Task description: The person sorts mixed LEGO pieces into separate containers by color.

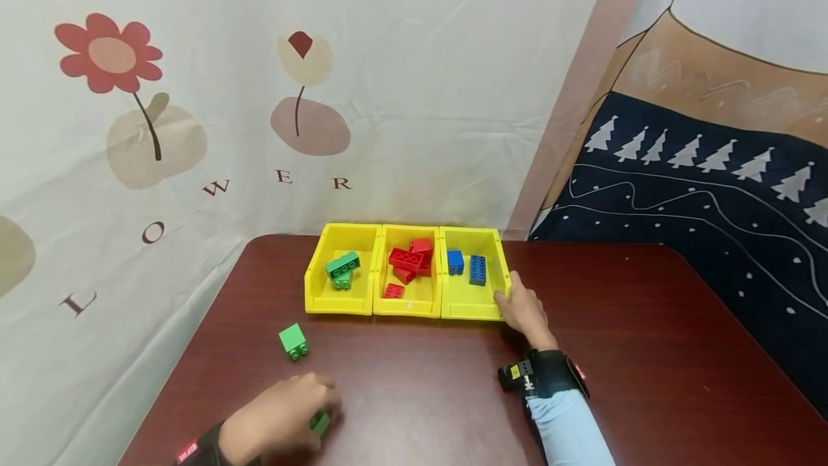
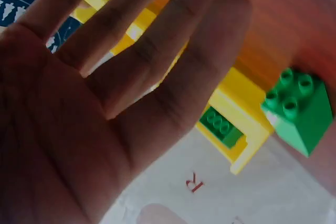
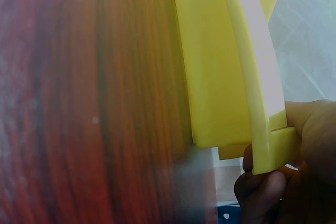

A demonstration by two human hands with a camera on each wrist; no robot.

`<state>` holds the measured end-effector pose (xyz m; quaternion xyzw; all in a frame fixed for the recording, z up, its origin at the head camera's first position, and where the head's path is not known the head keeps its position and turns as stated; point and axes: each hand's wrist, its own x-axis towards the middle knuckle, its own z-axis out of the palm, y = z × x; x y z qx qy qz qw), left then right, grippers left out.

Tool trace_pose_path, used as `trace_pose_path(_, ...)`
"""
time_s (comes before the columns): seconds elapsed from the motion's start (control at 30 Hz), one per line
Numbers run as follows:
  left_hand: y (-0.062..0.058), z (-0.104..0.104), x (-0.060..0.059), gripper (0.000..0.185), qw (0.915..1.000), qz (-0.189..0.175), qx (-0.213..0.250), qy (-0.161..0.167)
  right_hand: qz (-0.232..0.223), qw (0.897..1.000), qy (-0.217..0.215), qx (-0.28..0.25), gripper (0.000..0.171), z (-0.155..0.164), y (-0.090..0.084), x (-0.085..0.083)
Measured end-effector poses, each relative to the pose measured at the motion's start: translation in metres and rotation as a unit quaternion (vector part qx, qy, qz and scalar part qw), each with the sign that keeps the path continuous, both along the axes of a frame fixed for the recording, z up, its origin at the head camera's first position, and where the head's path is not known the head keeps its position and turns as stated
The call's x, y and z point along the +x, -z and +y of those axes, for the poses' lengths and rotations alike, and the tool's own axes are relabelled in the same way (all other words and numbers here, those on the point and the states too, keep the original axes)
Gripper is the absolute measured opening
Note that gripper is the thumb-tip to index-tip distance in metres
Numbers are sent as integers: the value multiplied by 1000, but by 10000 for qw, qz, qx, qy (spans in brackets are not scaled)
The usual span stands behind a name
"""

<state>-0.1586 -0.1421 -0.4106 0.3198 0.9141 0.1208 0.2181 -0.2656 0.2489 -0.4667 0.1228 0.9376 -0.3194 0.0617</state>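
At the near left of the dark wooden table [image 1: 414, 394], the left hand [image 1: 278, 419] lies over a small green brick [image 1: 319, 423], its fingers curled down around it; only a corner of the brick peeks out by the fingertips, and in the left wrist view a bit of green shows at the fingertips above the open palm, so the grasp looks like a fingertip pinch and not a full fist. A little farther in sits a loose green brick [image 1: 294, 341], studs facing the person, well apart from the hand. Beyond it stand three yellow bins in a touching row: the left bin [image 1: 323, 300] holds green bricks [image 1: 342, 268], the middle bin [image 1: 382, 304] red bricks [image 1: 407, 261], the right bin [image 1: 462, 308] two blue bricks [image 1: 467, 266]. The right hand [image 1: 522, 308] grips the right bin's near outer corner, thumb and fingers wrapped over the rim (the right wrist view shows the fingers hooked under the lip). To do the pick-up well, I judge the left fingers should close squarely on opposite side faces of the brick before lifting, while the right hand keeps the row of bins steady so nothing slides.
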Motion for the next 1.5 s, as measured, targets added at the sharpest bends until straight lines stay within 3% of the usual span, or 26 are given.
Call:
trace_pose_path(0.33, -4, 0, 0, 23, 9993, -107, -20, -345, 13, 10000, -31, 38, 46, 1, -1, 0)
trace_pose_path(0.47, -11, 1, -1, 18, 9987, 85, 44, -494, -17, 10000, -22, 26, 46, 1, 0, 0)
trace_pose_path(0.57, -23, 3, -7, 21, 9974, 342, 73, -634, -22, 10000, -10, -25, 45, 1, -2, 0)
trace_pose_path(0.77, -53, 13, -37, 19, 9935, 957, 16, -618, 22, 10000, -20, -7, 45, 0, -4, 0)
trace_pose_path(0.9, -62, 18, -64, 19, 9886, 1377, -109, -591, 36, 10000, -45, 55, 45, 0, -4, 1)
trace_pose_path(1.0, -61, 22, -86, 24, 9831, 1751, -181, -507, 30, 10000, -28, 23, 45, 0, -4, 2)
trace_pose_path(1.1, -53, 27, -109, 22, 9803, 1897, -155, -529, 47, 10000, 9, 12, 44, 2, -4, 3)
trace_pose_path(1.3, -38, 32, -141, 24, 9848, 1575, -220, -700, 10, 10000, 28, -19, 44, 0, -2, 4)
trace_pose_path(1.5, -35, 30, -163, 27, 9868, 1356, -142, -879, 19, 10000, 64, -40, 43, -2, -3, 3)
